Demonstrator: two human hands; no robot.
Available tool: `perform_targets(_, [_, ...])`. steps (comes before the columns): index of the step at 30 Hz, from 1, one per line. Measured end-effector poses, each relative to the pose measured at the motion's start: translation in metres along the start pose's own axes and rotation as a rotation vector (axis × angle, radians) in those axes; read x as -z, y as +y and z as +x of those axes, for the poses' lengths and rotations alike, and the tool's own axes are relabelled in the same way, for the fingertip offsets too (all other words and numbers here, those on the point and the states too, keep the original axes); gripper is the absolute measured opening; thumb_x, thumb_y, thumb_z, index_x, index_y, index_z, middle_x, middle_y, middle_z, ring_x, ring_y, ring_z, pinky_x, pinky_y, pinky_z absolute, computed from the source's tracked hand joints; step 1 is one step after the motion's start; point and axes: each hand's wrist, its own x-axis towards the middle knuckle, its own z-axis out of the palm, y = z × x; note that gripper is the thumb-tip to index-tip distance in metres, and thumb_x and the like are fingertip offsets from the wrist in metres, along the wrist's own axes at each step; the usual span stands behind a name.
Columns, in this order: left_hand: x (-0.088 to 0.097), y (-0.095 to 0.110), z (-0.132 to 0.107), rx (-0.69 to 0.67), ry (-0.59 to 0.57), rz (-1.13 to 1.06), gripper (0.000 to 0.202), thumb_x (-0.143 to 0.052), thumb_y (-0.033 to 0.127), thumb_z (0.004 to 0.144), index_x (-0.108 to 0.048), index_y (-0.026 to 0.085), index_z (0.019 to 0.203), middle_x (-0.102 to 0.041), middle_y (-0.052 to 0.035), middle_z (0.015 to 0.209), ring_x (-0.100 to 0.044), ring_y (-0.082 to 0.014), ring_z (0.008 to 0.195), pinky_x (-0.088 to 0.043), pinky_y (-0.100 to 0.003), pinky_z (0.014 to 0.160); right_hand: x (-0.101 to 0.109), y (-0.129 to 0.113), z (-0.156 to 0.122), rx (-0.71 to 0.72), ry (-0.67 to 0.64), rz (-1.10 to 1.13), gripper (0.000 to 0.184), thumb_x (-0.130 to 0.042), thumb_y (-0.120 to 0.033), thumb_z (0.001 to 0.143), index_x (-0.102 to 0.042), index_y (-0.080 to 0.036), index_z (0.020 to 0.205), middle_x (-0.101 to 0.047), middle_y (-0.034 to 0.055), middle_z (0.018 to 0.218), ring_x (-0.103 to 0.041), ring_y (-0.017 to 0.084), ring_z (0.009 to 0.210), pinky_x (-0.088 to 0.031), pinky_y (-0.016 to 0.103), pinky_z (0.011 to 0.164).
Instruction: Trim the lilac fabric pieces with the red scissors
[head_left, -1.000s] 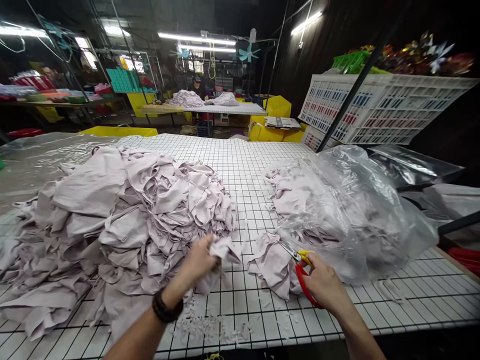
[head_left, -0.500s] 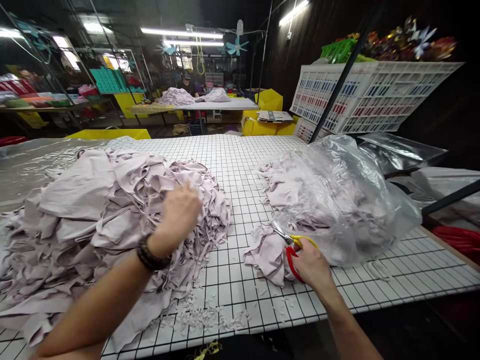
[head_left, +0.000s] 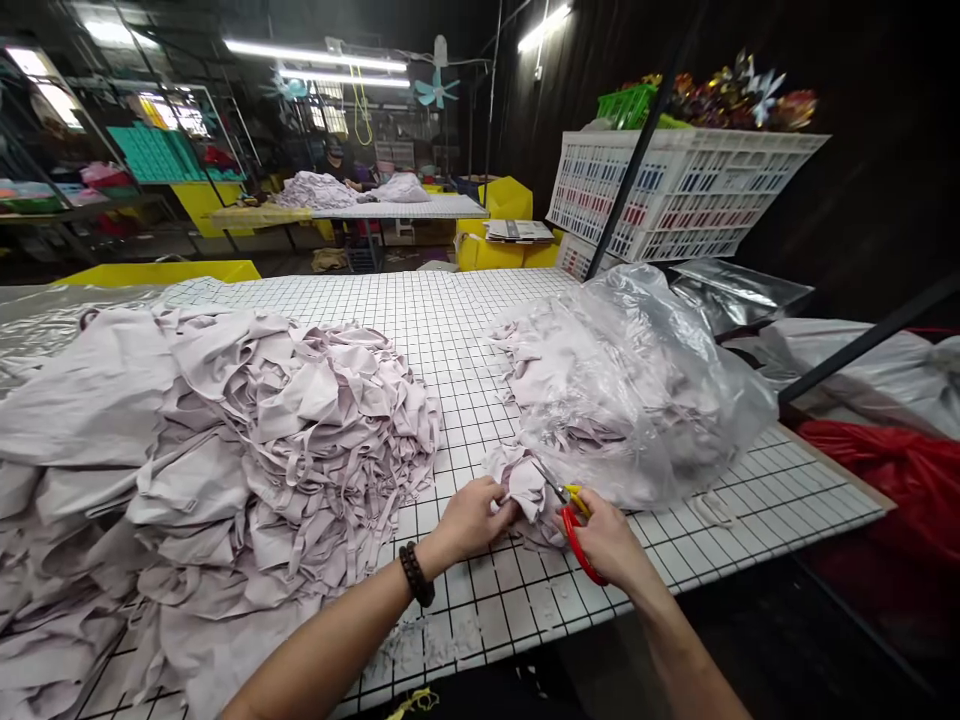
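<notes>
My left hand (head_left: 474, 518), with a dark beaded bracelet (head_left: 417, 574) at the wrist, pinches the edge of a pale pink piece of fabric (head_left: 523, 487) lying in front of the plastic bag. In my right hand (head_left: 604, 540) are scissors (head_left: 574, 525) with one red and one yellow handle. Their metal blades point up and left, right beside the fabric. To the left spreads a big heap of pale pink fabric pieces (head_left: 300, 400). On the right, a clear plastic bag (head_left: 652, 400) partly covers another pile of the same fabric.
The white table (head_left: 450, 330) has a black grid. Small fabric scraps (head_left: 435, 640) lie near its front edge. A dark metal post (head_left: 630, 150) rises at the right, by a white crate (head_left: 675, 190). Behind, a person (head_left: 335, 160) sits at another table.
My left hand has moved from the left heap rightward and down to the fabric by the scissors, and has taken its edge. The view has turned a little to the right.
</notes>
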Motion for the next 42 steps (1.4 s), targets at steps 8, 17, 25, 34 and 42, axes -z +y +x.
perform_targets(8, [0.017, 0.005, -0.003, 0.183, 0.028, -0.608, 0.043, -0.048, 0.054, 0.083, -0.051, 0.015, 0.065, -0.044, 0.0033, 0.058, -0.039, -0.0097, 0.054, -0.03, -0.021, 0.05, -0.024, -0.023, 0.006, 0.207, -0.1, 0.41, 0.037, -0.074, -0.036, 0.066, -0.056, -0.019, 0.094, -0.053, -0.0033, 0.071, -0.046, 0.011, 0.058, -0.042, 0.023, 0.055])
perform_targets(17, [0.021, 0.013, -0.024, 0.366, 0.029, -1.264, 0.04, -0.061, 0.053, 0.075, -0.055, 0.014, 0.078, -0.053, -0.0002, 0.067, -0.046, -0.0109, 0.06, -0.039, -0.023, 0.06, -0.049, -0.047, 0.029, 0.177, -0.233, 0.82, 0.041, -0.081, -0.037, 0.06, -0.048, -0.02, 0.079, -0.052, -0.0031, 0.077, -0.051, 0.01, 0.063, -0.044, 0.023, 0.06])
perform_targets(25, [0.026, 0.01, -0.031, 0.395, 0.162, -1.298, 0.035, -0.055, 0.049, 0.081, -0.057, 0.015, 0.082, -0.054, -0.0005, 0.071, -0.048, -0.012, 0.065, -0.041, -0.023, 0.064, -0.047, -0.067, 0.023, 0.231, -0.397, 0.745, 0.035, -0.076, -0.035, 0.068, -0.048, -0.021, 0.081, -0.051, -0.0031, 0.077, -0.049, 0.011, 0.064, -0.044, 0.024, 0.061])
perform_targets(34, [0.07, -0.003, -0.04, 0.231, 0.486, -0.397, 0.039, -0.041, 0.047, 0.09, -0.065, 0.017, 0.082, -0.06, -0.0065, 0.085, -0.053, -0.0198, 0.085, -0.04, -0.03, 0.079, -0.058, -0.093, 0.023, 0.252, -0.38, 0.721, 0.034, -0.072, -0.043, 0.071, -0.048, -0.021, 0.079, -0.053, -0.0034, 0.071, -0.05, 0.01, 0.061, -0.042, 0.022, 0.059])
perform_targets(42, [0.04, 0.009, -0.063, 0.512, 0.217, -1.081, 0.056, -0.046, 0.065, 0.079, -0.064, 0.013, 0.073, -0.026, 0.0087, 0.044, -0.02, -0.007, 0.042, -0.018, -0.023, 0.044, -0.082, -0.084, -0.001, 0.21, -0.348, 0.496, 0.024, -0.068, -0.037, 0.074, -0.051, -0.021, 0.08, -0.057, -0.0014, 0.072, -0.052, 0.014, 0.064, -0.043, 0.024, 0.06])
